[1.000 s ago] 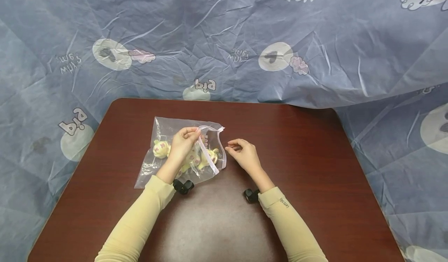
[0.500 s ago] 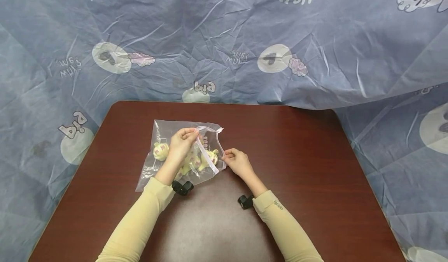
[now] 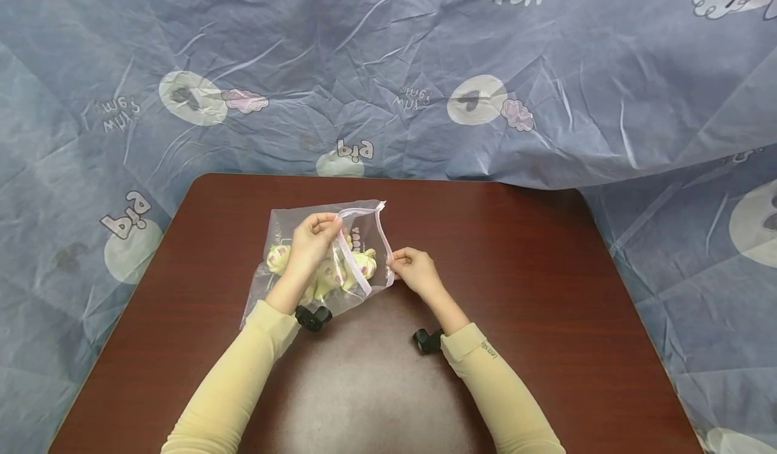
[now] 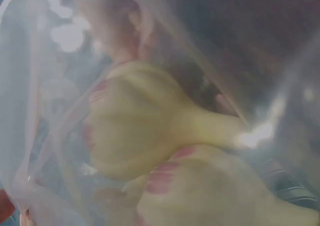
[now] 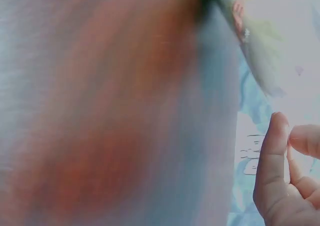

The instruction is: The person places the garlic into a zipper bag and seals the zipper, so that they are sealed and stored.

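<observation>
A clear zip bag point(image 3: 286, 226) with a white zip strip at its mouth is on the left half of the table, its mouth facing right and spread apart. Several pale yellow garlic bulbs point(image 3: 328, 276) with pink patches lie inside; two bulbs point(image 4: 140, 121) fill much of the left wrist view through the plastic. My left hand point(image 3: 312, 241) pinches the upper zip strip between thumb and fingers, its forearm crossing over the bag. On the opposite lip, my right hand point(image 3: 417, 270) pinches the edge of the mouth. The right wrist view shows its thumb and finger together point(image 5: 287, 158).
The dark brown table point(image 3: 516, 251) has rounded far corners. Behind and beside it hangs a blue printed cloth point(image 3: 388, 69). A black wrist camera point(image 3: 313, 318) sits on the left wrist, and another black camera point(image 3: 427, 341) on the right.
My right hand has come left from beside the bag and taken hold of the mouth's right lip. The mouth end has since risen and widened, while my left hand keeps its pinch.
</observation>
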The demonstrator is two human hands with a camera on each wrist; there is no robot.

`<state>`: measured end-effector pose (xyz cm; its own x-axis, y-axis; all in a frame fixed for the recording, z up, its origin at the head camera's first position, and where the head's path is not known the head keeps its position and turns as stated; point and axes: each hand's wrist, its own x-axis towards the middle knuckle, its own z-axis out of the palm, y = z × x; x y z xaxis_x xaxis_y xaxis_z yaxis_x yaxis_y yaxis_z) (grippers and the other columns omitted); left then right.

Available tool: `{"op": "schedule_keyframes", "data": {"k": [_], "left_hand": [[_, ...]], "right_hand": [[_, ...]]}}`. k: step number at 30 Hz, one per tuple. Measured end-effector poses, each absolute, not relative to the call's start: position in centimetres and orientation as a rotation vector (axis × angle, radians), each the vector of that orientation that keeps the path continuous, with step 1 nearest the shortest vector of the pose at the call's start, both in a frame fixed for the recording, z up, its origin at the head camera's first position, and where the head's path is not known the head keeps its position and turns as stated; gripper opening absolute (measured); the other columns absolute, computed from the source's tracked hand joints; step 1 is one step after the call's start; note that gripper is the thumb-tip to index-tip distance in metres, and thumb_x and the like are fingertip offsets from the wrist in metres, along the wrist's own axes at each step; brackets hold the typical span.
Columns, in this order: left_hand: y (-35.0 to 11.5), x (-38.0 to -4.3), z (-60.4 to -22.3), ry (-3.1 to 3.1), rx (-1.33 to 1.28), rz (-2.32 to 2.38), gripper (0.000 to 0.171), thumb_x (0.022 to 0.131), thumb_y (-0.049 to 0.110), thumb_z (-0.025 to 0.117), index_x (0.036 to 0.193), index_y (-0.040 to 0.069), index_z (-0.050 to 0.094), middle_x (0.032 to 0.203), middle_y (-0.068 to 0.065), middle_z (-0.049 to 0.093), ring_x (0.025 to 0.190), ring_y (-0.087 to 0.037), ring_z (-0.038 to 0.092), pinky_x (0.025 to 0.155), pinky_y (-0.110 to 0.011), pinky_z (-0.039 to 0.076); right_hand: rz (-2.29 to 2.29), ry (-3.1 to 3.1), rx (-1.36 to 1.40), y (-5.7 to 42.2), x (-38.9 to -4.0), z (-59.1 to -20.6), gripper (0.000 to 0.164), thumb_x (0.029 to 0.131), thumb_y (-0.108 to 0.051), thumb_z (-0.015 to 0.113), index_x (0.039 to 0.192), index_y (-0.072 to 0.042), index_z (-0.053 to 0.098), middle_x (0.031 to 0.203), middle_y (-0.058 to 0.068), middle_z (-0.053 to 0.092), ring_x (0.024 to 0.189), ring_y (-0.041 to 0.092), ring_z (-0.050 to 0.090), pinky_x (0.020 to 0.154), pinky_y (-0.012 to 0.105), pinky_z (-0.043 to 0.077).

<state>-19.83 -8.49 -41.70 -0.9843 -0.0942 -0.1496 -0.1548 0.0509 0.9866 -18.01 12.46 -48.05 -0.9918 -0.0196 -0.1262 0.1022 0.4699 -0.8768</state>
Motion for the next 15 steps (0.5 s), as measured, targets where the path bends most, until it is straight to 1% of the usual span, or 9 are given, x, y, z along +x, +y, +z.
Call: {"op": "schedule_keyframes", "data": {"k": [2,5,7,9,11,13,15], "left_hand": [[-8.5,-19.9,-41.5,2.272,-0.264,2.092,0.028,0.094,0.019,0.067,0.116,0.002,0.062,0.084,0.007,0.069,0.077,-0.004,0.062,0.069,-0.013,0.05],[-8.6,-20.2,-41.0,2.304,-0.267,2.065,0.028,0.094,0.019,0.067,0.116,0.002,0.062,0.089,0.004,0.069,0.078,-0.003,0.061,0.069,-0.013,0.049],[-8.6,-20.4,-40.6,2.327,-0.263,2.053,0.028,0.095,0.02,0.066,0.116,0.002,0.062,0.091,0.002,0.069,0.078,-0.003,0.06,0.068,-0.013,0.049],[-8.6,-20.6,-40.3,2.352,-0.26,2.042,0.028,0.095,0.021,0.066,0.116,0.003,0.063,0.094,0.0,0.069,0.078,-0.003,0.059,0.068,-0.012,0.048],[-8.5,-20.7,-40.0,2.385,-0.248,2.014,0.029,0.095,0.023,0.066,0.116,0.003,0.063,0.097,-0.004,0.07,0.079,-0.003,0.059,0.069,-0.012,0.048],[-8.4,-20.8,-39.8,2.417,-0.225,1.978,0.03,0.095,0.023,0.066,0.117,0.003,0.064,0.101,-0.008,0.07,0.082,-0.005,0.06,0.072,-0.013,0.048],[-8.2,-20.7,-39.9,2.462,-0.18,1.914,0.031,0.095,0.023,0.066,0.117,0.003,0.064,0.107,-0.014,0.071,0.088,-0.01,0.063,0.076,-0.015,0.05]], "right_hand": [[-1.586,2.568,0.064,12.4,-18.2,-47.3,0.018,0.089,-0.013,0.07,0.097,0.004,0.07,0.088,0.017,0.075,0.071,0.025,0.072,0.061,0.022,0.056],[-1.602,2.552,0.058,12.4,-18.5,-46.2,0.02,0.09,-0.014,0.069,0.099,0.004,0.07,0.09,0.017,0.075,0.074,0.028,0.073,0.065,0.026,0.059],[-1.608,2.557,0.057,12.3,-18.8,-45.4,0.02,0.09,-0.015,0.069,0.1,0.003,0.07,0.09,0.016,0.076,0.077,0.029,0.073,0.065,0.024,0.057],[-1.615,2.567,0.067,12.1,-19.0,-44.6,0.02,0.09,-0.017,0.069,0.101,0.0,0.071,0.09,0.014,0.076,0.079,0.03,0.072,0.062,0.019,0.052],[-1.623,2.578,0.058,11.9,-19.2,-43.8,0.021,0.09,-0.018,0.069,0.101,-0.001,0.072,0.09,0.013,0.076,0.08,0.031,0.072,0.06,0.018,0.048],[-1.618,2.584,0.049,11.6,-19.3,-43.2,0.021,0.09,-0.02,0.07,0.1,-0.002,0.072,0.089,0.011,0.076,0.077,0.027,0.071,0.06,0.018,0.046],[-1.607,2.579,0.036,11.3,-19.2,-43.0,0.021,0.089,-0.02,0.069,0.101,-0.003,0.072,0.088,0.01,0.076,0.074,0.021,0.069,0.06,0.018,0.047]]}}
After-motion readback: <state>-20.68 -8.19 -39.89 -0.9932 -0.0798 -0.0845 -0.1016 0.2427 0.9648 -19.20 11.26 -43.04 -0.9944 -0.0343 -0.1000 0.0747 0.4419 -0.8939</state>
